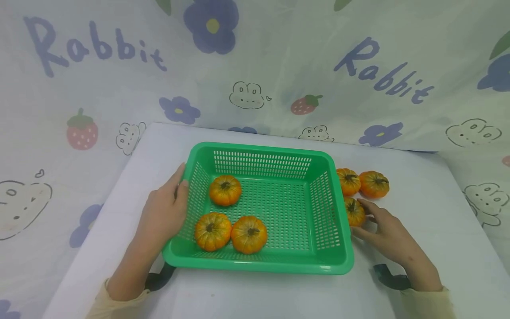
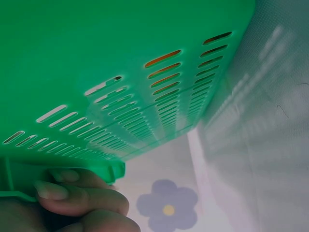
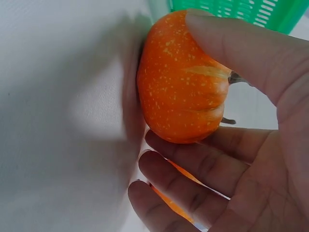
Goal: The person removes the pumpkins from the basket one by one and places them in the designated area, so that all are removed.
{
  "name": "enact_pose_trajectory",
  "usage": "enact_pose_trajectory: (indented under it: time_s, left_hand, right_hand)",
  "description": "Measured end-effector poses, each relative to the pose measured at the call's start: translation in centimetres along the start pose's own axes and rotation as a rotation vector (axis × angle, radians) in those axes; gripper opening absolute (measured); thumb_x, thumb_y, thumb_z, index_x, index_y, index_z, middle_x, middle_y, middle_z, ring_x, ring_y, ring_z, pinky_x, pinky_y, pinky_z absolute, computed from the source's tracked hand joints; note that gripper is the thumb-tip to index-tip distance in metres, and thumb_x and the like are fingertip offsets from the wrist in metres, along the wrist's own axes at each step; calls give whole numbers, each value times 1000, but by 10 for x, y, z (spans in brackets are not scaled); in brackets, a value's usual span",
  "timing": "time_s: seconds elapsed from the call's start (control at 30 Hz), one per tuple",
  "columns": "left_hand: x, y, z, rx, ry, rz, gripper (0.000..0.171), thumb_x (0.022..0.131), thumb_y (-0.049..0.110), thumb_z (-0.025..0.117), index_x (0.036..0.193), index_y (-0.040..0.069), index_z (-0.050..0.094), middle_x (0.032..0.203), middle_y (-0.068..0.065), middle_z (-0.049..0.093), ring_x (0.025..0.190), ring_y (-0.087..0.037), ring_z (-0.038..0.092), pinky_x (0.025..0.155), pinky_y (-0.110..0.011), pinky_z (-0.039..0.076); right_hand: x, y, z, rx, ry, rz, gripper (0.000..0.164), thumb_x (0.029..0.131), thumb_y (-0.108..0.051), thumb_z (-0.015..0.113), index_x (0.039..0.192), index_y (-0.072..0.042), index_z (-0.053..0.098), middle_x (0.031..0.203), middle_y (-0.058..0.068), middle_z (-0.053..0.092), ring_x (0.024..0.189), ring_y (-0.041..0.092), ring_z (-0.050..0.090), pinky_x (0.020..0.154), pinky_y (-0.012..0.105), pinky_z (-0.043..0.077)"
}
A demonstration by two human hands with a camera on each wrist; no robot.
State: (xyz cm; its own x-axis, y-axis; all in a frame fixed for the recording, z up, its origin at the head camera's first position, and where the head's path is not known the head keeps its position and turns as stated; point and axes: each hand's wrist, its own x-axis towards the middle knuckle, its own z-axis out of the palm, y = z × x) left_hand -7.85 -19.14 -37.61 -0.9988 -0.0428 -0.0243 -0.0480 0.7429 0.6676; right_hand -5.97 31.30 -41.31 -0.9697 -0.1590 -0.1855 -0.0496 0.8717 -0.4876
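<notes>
Left hand (image 1: pixel 166 207) grips the basket (image 1: pixel 255 266), right hand (image 1: pixel 385 232) a pumpkin (image 1: pixel 354 212) toward the tabletop (image 1: pixel 422 195)'s right edge; best squeeze its sides evenly

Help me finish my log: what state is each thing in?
Basket: right side up, partly filled.
Three inside pumpkins: stems up.
Nearer outside pumpkin: on the table, stem up, held.
Other two outside pumpkins: on the table, unheld.
Left hand: gripping the basket's rim.
Right hand: thumb and fingers around the nearer outside pumpkin.
</notes>
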Motion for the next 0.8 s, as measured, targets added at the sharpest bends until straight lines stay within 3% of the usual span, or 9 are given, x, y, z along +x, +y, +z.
enact_pose_trajectory:
  time_s: [0.27, 0.5, 0.8]
  left_hand:
    - [0, 1, 0, -13, -4, -2, 59, 114, 42, 26, 169, 20, 19, 128, -33, 63, 68, -23, 63, 62, -40, 55]
    - [0, 0, 1, -6, -6, 2, 59, 114, 41, 27, 169, 20, 20, 137, -33, 60, 74, -25, 66, 65, -44, 57]
    - [0, 0, 0, -9, -5, -5, 59, 114, 41, 27, 169, 21, 20, 127, -32, 64, 69, -23, 64, 61, -39, 55]
  right_hand:
    - [1, 0, 0, -10, 3, 13, 89, 94, -44, 79, 159, -1, 36, 148, 31, 50, 124, 56, 56, 91, 69, 51]
    - [1, 1, 1, -3, 11, 19, 90, 94, -44, 79, 160, -1, 35, 144, 33, 53, 123, 57, 56, 89, 67, 53]
    - [2, -1, 0, 5, 48, -8, 91, 93, -41, 81, 160, 0, 34, 141, 34, 55, 121, 56, 58, 90, 66, 53]
